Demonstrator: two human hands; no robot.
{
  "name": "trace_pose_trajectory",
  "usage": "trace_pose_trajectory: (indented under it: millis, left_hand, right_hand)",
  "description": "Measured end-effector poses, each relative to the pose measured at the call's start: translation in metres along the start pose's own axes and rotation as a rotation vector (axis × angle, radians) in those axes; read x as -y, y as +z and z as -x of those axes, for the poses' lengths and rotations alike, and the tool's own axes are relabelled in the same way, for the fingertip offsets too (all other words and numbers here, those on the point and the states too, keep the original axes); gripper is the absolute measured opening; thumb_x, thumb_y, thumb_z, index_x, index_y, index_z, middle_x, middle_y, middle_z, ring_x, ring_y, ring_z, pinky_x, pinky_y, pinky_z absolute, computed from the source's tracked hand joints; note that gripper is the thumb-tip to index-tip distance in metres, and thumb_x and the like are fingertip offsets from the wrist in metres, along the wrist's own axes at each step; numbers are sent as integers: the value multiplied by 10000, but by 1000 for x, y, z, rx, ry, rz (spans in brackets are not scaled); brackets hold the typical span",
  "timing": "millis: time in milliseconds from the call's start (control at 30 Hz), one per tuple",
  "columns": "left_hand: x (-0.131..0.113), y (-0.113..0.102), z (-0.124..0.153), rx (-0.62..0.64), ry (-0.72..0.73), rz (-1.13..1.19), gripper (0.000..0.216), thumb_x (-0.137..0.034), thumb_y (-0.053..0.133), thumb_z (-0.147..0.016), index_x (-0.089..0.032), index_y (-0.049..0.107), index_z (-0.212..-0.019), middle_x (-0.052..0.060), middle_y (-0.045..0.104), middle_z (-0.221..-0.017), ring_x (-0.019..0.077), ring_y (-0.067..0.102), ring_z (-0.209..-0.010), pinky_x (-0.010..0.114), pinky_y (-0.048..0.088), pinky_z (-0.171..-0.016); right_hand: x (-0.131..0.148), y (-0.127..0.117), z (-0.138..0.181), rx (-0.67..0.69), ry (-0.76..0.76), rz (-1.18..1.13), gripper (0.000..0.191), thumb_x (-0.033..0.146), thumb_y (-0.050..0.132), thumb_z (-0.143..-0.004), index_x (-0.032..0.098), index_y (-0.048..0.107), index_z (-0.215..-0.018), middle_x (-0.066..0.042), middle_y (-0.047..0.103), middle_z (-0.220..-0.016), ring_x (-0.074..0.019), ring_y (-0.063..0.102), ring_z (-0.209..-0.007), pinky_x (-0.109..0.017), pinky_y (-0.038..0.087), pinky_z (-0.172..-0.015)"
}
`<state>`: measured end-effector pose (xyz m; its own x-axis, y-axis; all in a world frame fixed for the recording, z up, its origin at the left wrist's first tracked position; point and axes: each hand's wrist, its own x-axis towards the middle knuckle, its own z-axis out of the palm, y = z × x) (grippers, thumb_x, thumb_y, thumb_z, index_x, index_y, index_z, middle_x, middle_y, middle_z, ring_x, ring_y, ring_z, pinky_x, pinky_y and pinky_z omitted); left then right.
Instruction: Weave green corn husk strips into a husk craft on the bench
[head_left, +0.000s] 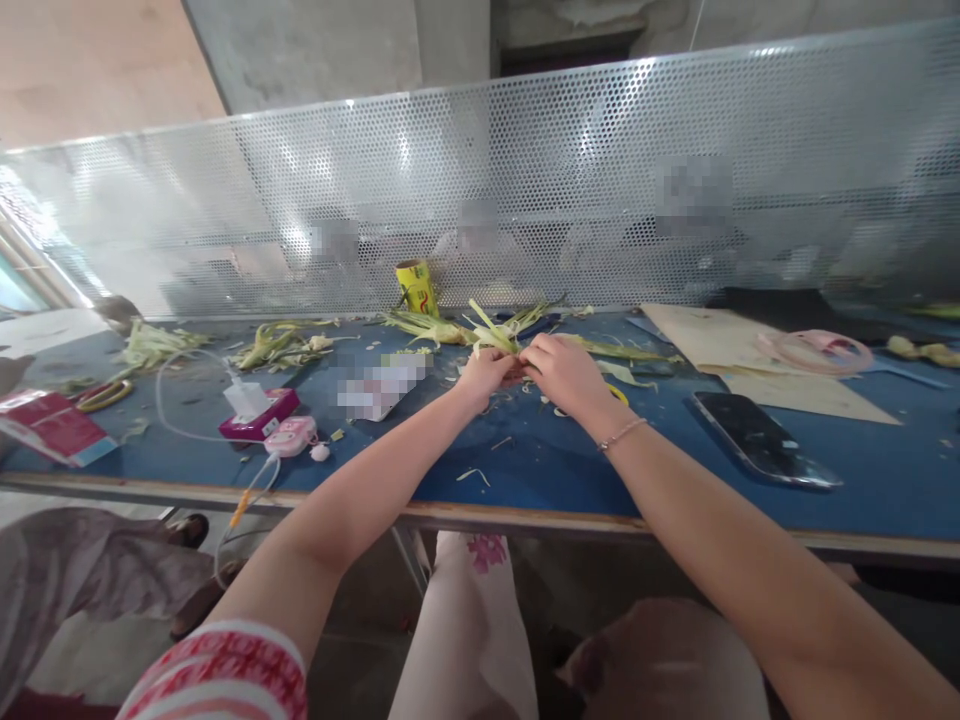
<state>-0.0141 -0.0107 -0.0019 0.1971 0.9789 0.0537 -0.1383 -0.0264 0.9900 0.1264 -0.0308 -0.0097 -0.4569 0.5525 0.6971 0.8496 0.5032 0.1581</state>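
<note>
My left hand (486,380) and my right hand (562,372) meet over the middle of the blue table, fingers closed. Between them they pinch the base of a bunch of pale green leafy strips (491,328), whose long ends fan out upward and away from me. The exact grip is hidden behind my fingers. More green and whitish leaves (431,328) lie just beyond my hands. Part of a yellow ring (618,394) shows beside my right hand. Small plant scraps (474,477) are scattered on the tabletop nearer to me.
A perforated metal screen (525,190) borders the table's far side, with a yellow can (417,288) before it. Leaf piles (281,345), a charger with cable on a purple box (259,415), and a phone (386,388) lie left. Another phone (761,437) and cardboard (810,395) lie right.
</note>
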Motion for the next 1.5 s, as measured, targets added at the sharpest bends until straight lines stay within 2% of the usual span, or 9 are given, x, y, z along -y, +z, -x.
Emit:
trace_pose_trajectory:
  millis: [300,533,800,1000,1100,1200,1333,1500]
  left_hand:
    - [-1,0,0,21,-43,52,144,-56,614,-701,-127,585,-579,26,637,-568,102,607,-562,302,526,-742]
    - [-2,0,0,1,-59,31,137,-67,585,-724,-126,582,-601,14,617,-533,92,596,-542,293,532,-730]
    - [-2,-1,-3,9,-14,58,152,-83,610,-739,-118,549,-604,14,603,-531,90,598,-538,268,525,-701]
    - [-5,0,2,42,-20,83,164,-81,603,-754,-121,530,-612,4,599,-557,80,588,-547,289,524,-749]
    - [-6,2,3,37,-40,71,158,-78,607,-752,-128,521,-630,-10,582,-545,75,573,-525,272,524,-703]
    - [-7,4,4,43,-52,61,147,-58,579,-763,-130,523,-648,-19,565,-531,64,554,-512,229,506,-636]
    - [-8,3,3,51,-34,66,168,-42,512,-793,-128,527,-649,-13,562,-539,68,563,-541,230,500,-632]
    - [-7,-2,1,13,2,50,150,-111,624,-741,-134,519,-636,-12,569,-585,89,582,-598,279,517,-682]
  right_hand:
    - [0,2,-2,23,-17,2,157,137,459,-879,163,604,-824,-102,584,-885,-215,537,-812,-342,422,-717]
    - [-3,6,0,59,35,-114,75,158,481,-877,160,550,-846,-110,539,-923,-220,547,-803,-342,436,-697]
    - [-4,6,1,-52,76,-388,54,159,467,-866,205,469,-839,-70,531,-908,-197,543,-813,-328,442,-734]
    - [-1,2,0,-130,207,-467,27,191,484,-837,214,477,-824,-36,582,-760,-179,545,-691,-291,403,-633]
    - [-1,1,0,-148,246,-486,30,222,490,-832,220,470,-811,-24,575,-705,-171,532,-637,-283,381,-592]
    - [-2,1,0,-157,261,-508,46,239,496,-828,222,465,-800,-22,581,-710,-164,530,-632,-283,382,-593]
    - [-2,1,-1,-183,272,-580,47,248,502,-824,217,473,-802,-23,581,-727,-160,536,-654,-288,407,-611]
    - [-4,0,-4,-229,314,-666,96,263,524,-798,205,499,-726,-45,580,-770,-166,532,-690,-298,430,-603]
